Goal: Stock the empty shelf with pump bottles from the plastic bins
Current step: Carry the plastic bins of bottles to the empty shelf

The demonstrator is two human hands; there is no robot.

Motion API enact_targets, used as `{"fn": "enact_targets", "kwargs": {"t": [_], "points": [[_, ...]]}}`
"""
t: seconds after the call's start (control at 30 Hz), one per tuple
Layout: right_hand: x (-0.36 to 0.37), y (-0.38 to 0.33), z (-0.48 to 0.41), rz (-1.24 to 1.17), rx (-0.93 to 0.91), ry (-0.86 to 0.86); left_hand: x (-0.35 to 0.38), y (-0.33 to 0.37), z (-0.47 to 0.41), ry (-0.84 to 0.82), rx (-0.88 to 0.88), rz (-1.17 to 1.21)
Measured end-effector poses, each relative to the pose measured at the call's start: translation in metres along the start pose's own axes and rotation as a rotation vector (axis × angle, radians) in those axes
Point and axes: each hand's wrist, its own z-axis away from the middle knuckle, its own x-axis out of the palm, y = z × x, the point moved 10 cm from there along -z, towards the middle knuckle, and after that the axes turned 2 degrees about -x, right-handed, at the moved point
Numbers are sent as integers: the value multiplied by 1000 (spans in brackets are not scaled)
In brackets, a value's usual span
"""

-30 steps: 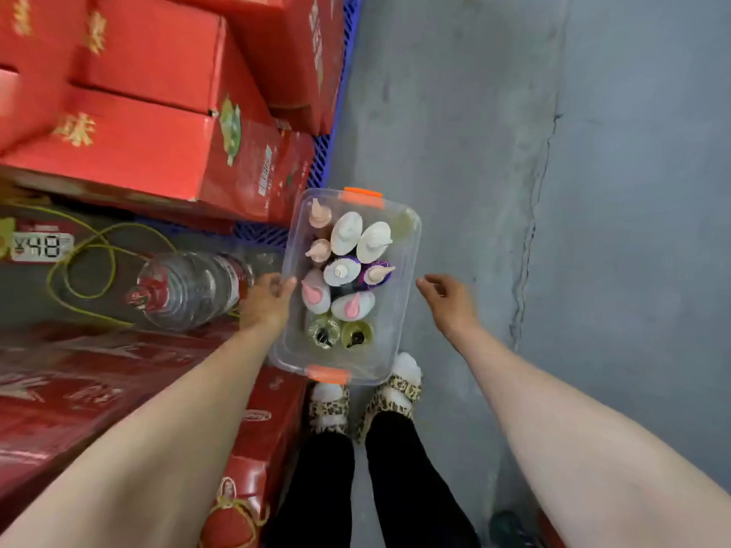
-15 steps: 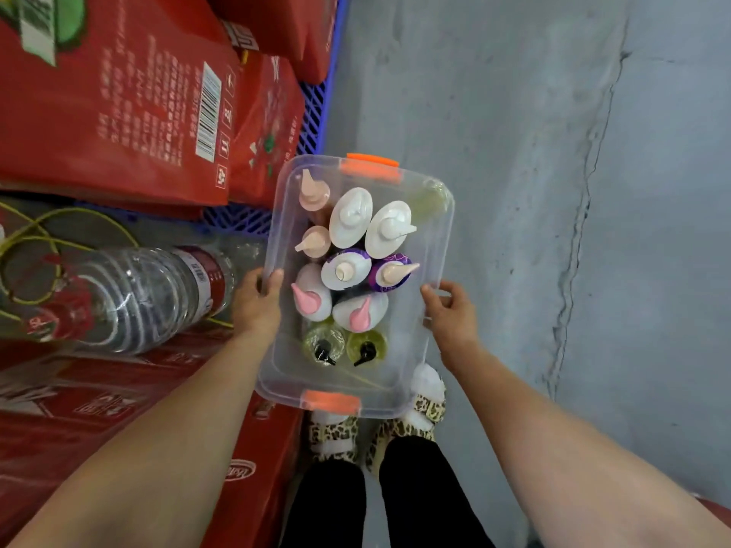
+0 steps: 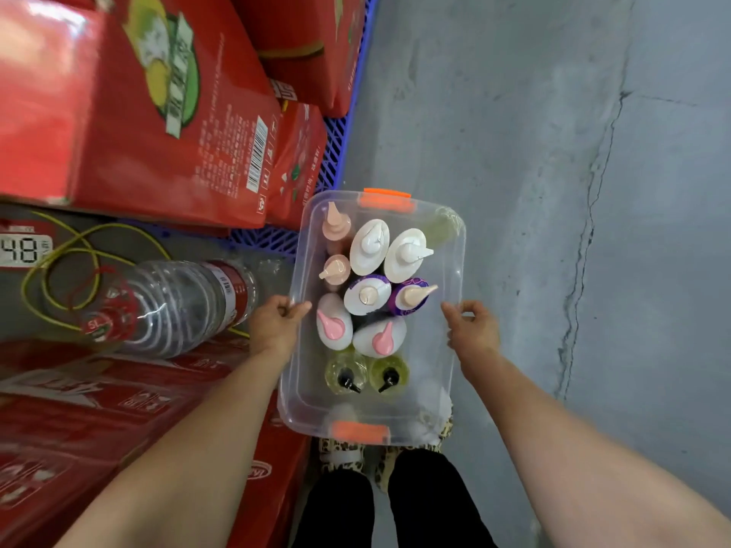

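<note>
Clear plastic bin (image 3: 451, 263) with orange latches (image 3: 387, 199) at both short ends is held level in front of the person, above the leopard-print slippers (image 3: 343, 457). The left hand (image 3: 273, 330) has its fingers curled over the left long rim; the right hand (image 3: 473, 330) has its fingers curled on the right long rim; both hands have hold of the bin and nothing else. Ten pump bottles (image 3: 368, 296) stand upright inside, close together in pairs: peach, white, purple-labelled, pink-pumped, yellow with black pumps; no label text is legible. To the left, red cartons (image 3: 158, 124) carry a barcode and fine white print, unreadable; a price tag (image 3: 23, 249) reads "48"; a large water bottle (image 3: 178, 306) lies on its side, its cap label marked "5L". The blue pallet (image 3: 336, 152) sits under the cartons; the grey floor (image 3: 514, 191) shows a crack.
</note>
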Motion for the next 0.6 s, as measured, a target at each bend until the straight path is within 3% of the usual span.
{"fn": "enact_targets", "kwargs": {"t": [0.33,0.6], "points": [[-92,11,94,94,70,2,-32,-28,124,-55,-147,17],[-206,-1,189,22,85,43,-70,46,252,-77,-12,-122]]}}
